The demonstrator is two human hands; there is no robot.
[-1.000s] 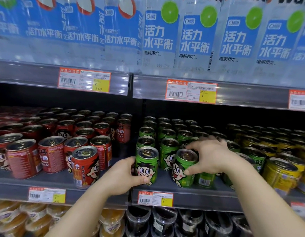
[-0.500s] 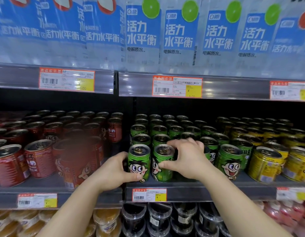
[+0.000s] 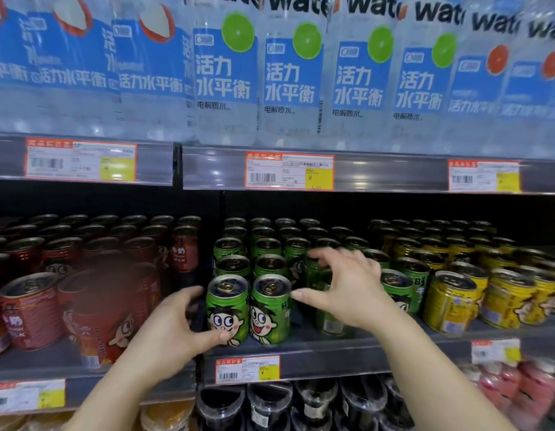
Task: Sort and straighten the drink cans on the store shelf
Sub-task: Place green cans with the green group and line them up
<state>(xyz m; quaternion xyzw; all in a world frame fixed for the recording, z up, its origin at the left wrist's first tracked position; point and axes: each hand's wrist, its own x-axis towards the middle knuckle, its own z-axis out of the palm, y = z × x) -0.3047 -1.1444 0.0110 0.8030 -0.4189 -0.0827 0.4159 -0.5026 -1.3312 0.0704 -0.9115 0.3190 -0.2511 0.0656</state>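
The right hand [image 3: 347,293], which half a second ago gripped the second green can [image 3: 270,309] at the shelf front, is now off it, fingers spread open, only the thumb tip near its rim. That can now stands upright beside the first green can [image 3: 228,309], where a second ago it was further right and tilted under the hand. The left hand [image 3: 173,334] has loosened, thumb alone touching the first can's lower side.
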